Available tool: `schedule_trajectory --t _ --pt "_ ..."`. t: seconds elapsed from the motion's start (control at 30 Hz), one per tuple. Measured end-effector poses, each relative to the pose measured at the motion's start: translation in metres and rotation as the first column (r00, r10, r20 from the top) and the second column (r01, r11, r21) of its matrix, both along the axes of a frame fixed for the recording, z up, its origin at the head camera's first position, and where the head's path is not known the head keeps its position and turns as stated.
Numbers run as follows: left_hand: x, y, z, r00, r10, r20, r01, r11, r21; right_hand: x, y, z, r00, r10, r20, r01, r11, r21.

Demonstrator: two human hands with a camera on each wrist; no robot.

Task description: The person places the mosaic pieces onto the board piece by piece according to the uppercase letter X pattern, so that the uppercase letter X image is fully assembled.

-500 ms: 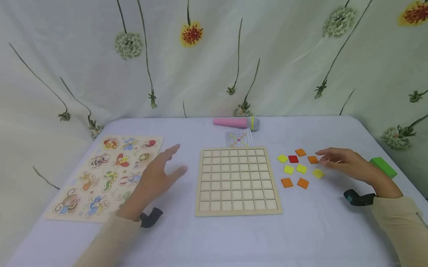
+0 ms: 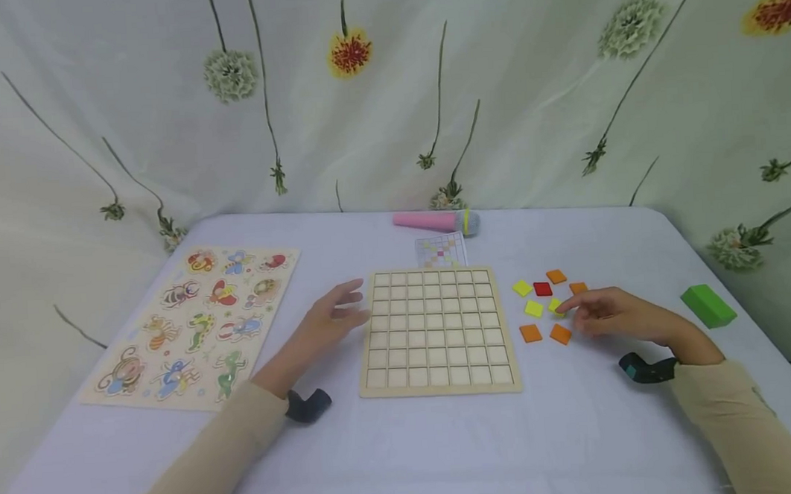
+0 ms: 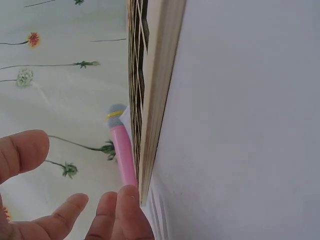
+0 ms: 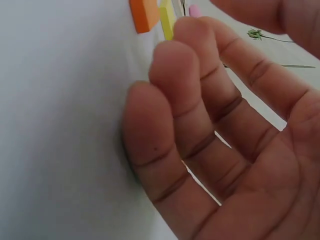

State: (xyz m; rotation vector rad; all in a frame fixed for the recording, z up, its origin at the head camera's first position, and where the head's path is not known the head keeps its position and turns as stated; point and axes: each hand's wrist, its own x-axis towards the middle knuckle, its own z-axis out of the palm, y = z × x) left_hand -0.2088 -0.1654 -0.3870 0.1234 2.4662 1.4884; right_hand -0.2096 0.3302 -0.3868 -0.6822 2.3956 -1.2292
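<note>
A wooden grid board (image 2: 441, 390) lies in the middle of the table, its visible cells bare. My left hand (image 2: 328, 321) is at the board's left edge, fingers loosely spread and holding nothing; whether it touches the edge I cannot tell. To the right of the board lie small square tiles: yellow, orange and one red tile (image 2: 542, 289). My right hand (image 2: 610, 316) is over their right side, its index fingertip at a yellow tile (image 2: 555, 305). In the right wrist view its other fingers (image 4: 150, 125) bend loosely around nothing. Another yellow tile is hidden by this hand.
Behind the board lie a printed pattern card (image 2: 440, 251) and a pink toy microphone (image 2: 428, 221). An insect puzzle board (image 2: 191, 325) is on the left. A green block (image 2: 708, 306) stands at the right, near the table's edge.
My left hand has moved right, from over the puzzle board to the grid board's edge. The right hand has shifted left and nearer, over the tiles, to the yellow one.
</note>
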Motion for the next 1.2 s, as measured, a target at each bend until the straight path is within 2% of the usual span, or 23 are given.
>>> schedule_trajectory --t 0.17,0.3,0.57,0.8,1.2 --pt "-0.004 0.003 -0.002 0.998 0.025 0.060 -0.026 0.999 0.022 0.000 -0.005 -0.002 1.000 -0.001 0.004 0.001 1.000 0.020" --pt "-0.006 0.002 -0.005 0.997 0.026 0.076 -0.026 1.000 0.010 -0.001 -0.007 -0.004 1.000 0.010 -0.014 -0.010 0.999 0.035" --pt "-0.013 -0.005 -0.017 0.999 -0.008 0.042 0.012 0.994 -0.111 -0.002 -0.013 -0.005 0.999 0.015 -0.047 -0.009 0.994 0.112" --pt "-0.011 -0.011 -0.019 0.998 -0.063 -0.022 0.057 0.980 -0.189 0.001 -0.017 -0.002 0.997 -0.012 -0.073 0.024 0.986 0.163" --pt "-0.009 -0.009 -0.026 0.999 -0.024 -0.023 0.019 0.977 -0.211 0.002 -0.016 -0.005 0.995 -0.025 -0.100 0.043 0.982 0.182"
